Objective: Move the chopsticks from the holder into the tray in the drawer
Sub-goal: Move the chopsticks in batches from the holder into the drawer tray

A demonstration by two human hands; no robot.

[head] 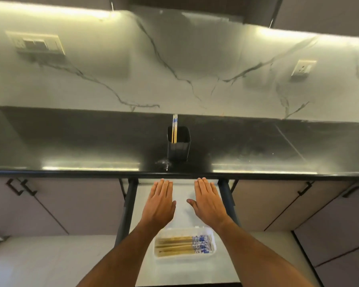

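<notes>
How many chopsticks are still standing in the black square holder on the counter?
2, as far as can be seen: both wooden chopsticks with blue-patterned tops lean side by side against the back left corner of the black square holder. Its walls could hide shorter items.

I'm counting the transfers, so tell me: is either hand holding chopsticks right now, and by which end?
Nothing is held. The left hand and right hand are open and flat over the drawer; a pair of chopsticks stands in the holder.
</notes>
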